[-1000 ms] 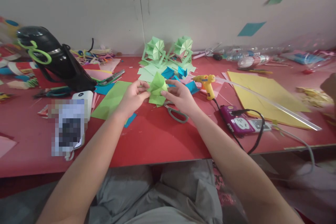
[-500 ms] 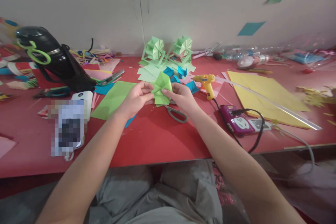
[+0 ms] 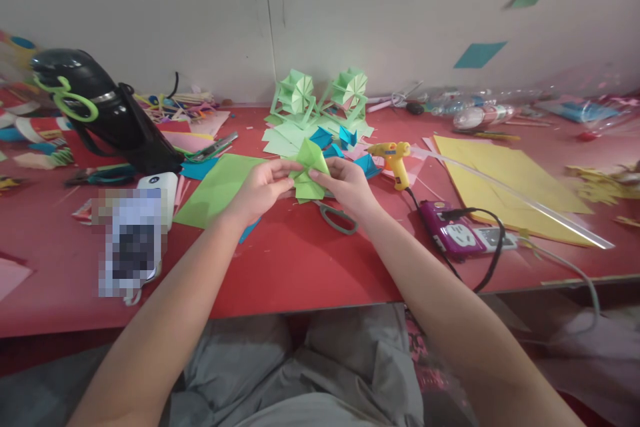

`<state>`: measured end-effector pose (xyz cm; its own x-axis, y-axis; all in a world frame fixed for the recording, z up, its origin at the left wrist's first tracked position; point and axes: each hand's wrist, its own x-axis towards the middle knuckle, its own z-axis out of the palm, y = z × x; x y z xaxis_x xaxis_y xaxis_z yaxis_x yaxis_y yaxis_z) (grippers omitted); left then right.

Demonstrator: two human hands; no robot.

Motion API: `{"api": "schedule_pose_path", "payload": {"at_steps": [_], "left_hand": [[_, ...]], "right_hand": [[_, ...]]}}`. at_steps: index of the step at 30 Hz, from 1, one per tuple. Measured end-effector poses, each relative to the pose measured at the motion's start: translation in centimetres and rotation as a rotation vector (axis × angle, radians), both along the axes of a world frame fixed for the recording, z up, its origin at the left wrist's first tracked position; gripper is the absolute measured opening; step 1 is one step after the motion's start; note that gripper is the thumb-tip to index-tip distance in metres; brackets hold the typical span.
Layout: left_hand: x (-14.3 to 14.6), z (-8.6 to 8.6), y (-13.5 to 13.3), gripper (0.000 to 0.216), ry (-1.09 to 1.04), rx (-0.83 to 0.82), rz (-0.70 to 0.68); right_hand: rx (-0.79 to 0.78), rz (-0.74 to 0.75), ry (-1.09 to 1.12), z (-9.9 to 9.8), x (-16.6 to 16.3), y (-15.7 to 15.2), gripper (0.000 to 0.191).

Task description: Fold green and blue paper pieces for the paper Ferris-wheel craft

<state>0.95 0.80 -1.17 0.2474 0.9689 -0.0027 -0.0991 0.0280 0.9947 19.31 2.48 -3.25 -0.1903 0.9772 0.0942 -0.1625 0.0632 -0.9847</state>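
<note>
Both hands hold a folded piece of light green paper (image 3: pixel 309 170) above the red table. My left hand (image 3: pixel 263 188) pinches its left side, fingers bent over the edge. On the right side my right hand (image 3: pixel 346 183) grips it, thumb lying across the front. Creases show on the paper's face. Scissors (image 3: pixel 339 219) lie below, with only a grey handle showing. Beside my left hand rests a flat green sheet (image 3: pixel 216 193). Small folded blue paper pieces (image 3: pixel 347 138) sit just beyond the hands, in front of two pale green folded paper models (image 3: pixel 296 93).
A yellow glue gun (image 3: pixel 396 161) stands right of the hands, wired toward a purple power strip (image 3: pixel 453 230). Yellow sheets (image 3: pixel 505 180) lie under a clear ruler (image 3: pixel 540 200). At left are a black bottle (image 3: pixel 100 110) and a blurred-out phone (image 3: pixel 133 243). The table's front edge (image 3: pixel 310 310) is near.
My left fingers have moved slightly right, farther over the green paper's left side. My right hand stays nearly in place, and the view has barely shifted.
</note>
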Motion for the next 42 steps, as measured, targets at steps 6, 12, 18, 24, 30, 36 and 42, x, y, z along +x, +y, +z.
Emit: {"api": "schedule_pose_path", "payload": {"at_steps": [6, 12, 18, 24, 30, 36, 42], "left_hand": [[0.1, 0.3, -0.1, 0.028, 0.054, 0.029, 0.009], [0.2, 0.1, -0.1, 0.026, 0.086, 0.083, 0.029], [0.1, -0.5, 0.2, 0.028, 0.296, 0.23, 0.116], [0.3, -0.6, 0.3, 0.025, 0.331, 0.232, 0.159], [0.4, -0.4, 0.3, 0.028, 0.24, 0.187, 0.149], [0.1, -0.5, 0.5, 0.024, 0.173, 0.207, 0.155], [0.0, 0.0, 0.1, 0.012, 0.111, 0.123, 0.13]], "right_hand": [[-0.011, -0.004, 0.01, 0.0, 0.0, 0.0, 0.041], [0.005, -0.008, 0.007, -0.2, 0.0, 0.2, 0.042], [0.104, -0.043, -0.048, -0.5, -0.1, 0.3, 0.037], [0.184, -0.066, -0.088, -0.6, -0.2, 0.2, 0.034], [0.186, -0.077, -0.106, -0.5, -0.3, 0.3, 0.037], [0.152, -0.075, -0.056, -0.5, -0.2, 0.4, 0.037], [0.134, -0.08, -0.038, -0.6, -0.1, 0.5, 0.037]]}}
